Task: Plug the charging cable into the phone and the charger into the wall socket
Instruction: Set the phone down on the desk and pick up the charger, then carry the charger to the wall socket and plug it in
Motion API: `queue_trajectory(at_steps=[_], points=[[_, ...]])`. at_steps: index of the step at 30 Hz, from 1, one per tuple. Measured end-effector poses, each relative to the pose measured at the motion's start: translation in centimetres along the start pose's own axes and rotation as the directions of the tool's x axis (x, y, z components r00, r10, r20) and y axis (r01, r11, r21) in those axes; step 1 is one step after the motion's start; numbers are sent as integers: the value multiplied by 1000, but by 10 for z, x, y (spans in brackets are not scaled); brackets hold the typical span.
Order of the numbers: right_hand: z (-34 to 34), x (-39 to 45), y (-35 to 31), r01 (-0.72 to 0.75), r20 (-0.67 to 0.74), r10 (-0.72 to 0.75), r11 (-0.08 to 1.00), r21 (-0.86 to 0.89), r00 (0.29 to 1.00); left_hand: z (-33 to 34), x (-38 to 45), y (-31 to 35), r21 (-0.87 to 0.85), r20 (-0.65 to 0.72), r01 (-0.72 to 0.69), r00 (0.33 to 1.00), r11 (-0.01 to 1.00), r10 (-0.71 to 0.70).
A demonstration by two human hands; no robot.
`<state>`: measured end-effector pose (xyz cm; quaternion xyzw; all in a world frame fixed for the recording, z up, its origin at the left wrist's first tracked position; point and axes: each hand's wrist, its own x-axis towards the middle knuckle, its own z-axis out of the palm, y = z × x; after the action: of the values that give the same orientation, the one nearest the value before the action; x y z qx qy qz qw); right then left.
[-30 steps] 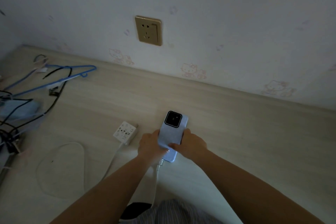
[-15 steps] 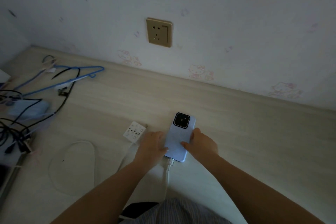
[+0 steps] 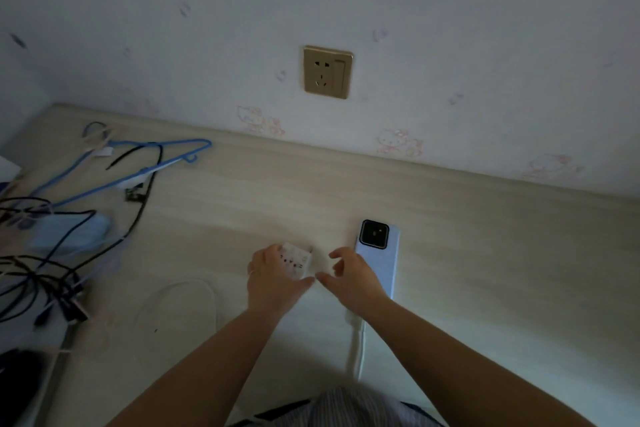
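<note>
A light-blue phone [image 3: 381, 260] lies face down on the pale wooden surface, camera block toward the wall. A white charging cable [image 3: 357, 343] runs from its near end toward me. The white cube charger [image 3: 298, 261] sits left of the phone, and my left hand [image 3: 273, 279] is wrapped around it. My right hand [image 3: 351, 276] hovers between charger and phone with fingers spread, holding nothing. The gold wall socket [image 3: 327, 71] is on the wall above, with nothing plugged in.
A loop of white cable [image 3: 180, 291] lies left of my left arm. Blue hangers [image 3: 138, 166], a blue cloth [image 3: 69, 232] and a tangle of black cords [image 3: 45, 288] crowd the left side. The wooden surface [image 3: 502, 270] meets the wall at the back.
Both hands have left the phone and moved left. My left hand has taken hold of the charger; my right hand has opened beside it. The phone stays flat with the cable at its near end.
</note>
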<state>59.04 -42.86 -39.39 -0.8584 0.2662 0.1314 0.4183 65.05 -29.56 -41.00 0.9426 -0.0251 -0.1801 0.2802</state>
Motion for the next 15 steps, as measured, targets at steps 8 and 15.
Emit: queue_trajectory(at_steps=[8,15], points=[[8,9,-16,-220,81,205,937,271,975,-11,19,-13,-77,72,-53,996,996,58],[-18,40,-63,-308,198,238,660,685,951,-53,53,27,-497,163,-25,979,867,122]])
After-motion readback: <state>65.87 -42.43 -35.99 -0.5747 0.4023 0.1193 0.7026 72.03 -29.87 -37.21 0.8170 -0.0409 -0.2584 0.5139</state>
